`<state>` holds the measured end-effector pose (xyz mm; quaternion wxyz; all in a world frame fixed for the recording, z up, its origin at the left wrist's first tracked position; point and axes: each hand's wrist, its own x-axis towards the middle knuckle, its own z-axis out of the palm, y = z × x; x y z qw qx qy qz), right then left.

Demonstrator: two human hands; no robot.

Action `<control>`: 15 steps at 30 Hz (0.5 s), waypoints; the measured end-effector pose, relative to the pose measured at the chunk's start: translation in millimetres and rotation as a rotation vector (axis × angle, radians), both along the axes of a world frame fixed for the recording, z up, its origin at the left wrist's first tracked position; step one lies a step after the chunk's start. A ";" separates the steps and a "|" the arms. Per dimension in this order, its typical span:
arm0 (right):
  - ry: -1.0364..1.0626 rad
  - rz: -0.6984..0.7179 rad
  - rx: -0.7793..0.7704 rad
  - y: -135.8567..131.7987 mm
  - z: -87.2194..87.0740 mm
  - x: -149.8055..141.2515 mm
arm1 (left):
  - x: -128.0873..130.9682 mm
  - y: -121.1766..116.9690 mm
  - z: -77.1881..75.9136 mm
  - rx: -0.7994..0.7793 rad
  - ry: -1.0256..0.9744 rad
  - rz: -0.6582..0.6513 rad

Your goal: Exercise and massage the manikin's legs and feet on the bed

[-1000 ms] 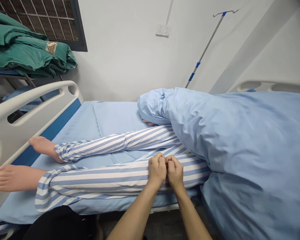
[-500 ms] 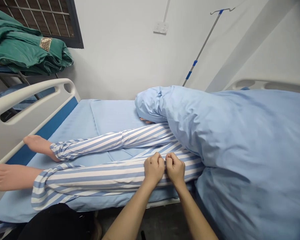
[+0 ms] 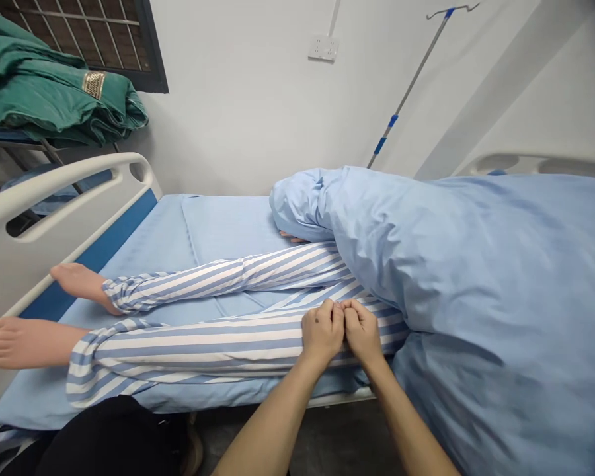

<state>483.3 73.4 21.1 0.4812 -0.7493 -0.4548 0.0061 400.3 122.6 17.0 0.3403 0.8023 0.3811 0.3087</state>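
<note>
Blue-sheeted hospital bed point(image 3: 218, 225) holds a manikin's striped pyjama leg point(image 3: 193, 350) along its near edge, left hand point(image 3: 322, 332) and right hand point(image 3: 361, 332) closed together on the cloth, where a slipping pinch could let the leg roll off.

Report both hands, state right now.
Left hand: closed, gripping the striped pajama trouser leg.
Right hand: closed, gripping the same trouser leg.
</note>
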 end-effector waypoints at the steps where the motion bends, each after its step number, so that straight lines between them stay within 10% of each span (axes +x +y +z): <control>1: -0.085 -0.016 -0.043 -1.9 1.7 3.3 | -0.5 -0.3 -0.6 0.016 0.016 -0.007; 15: -0.020 -0.159 -0.007 -10.1 -4.0 32.8 | -2.3 -0.9 0.5 0.056 0.068 -0.041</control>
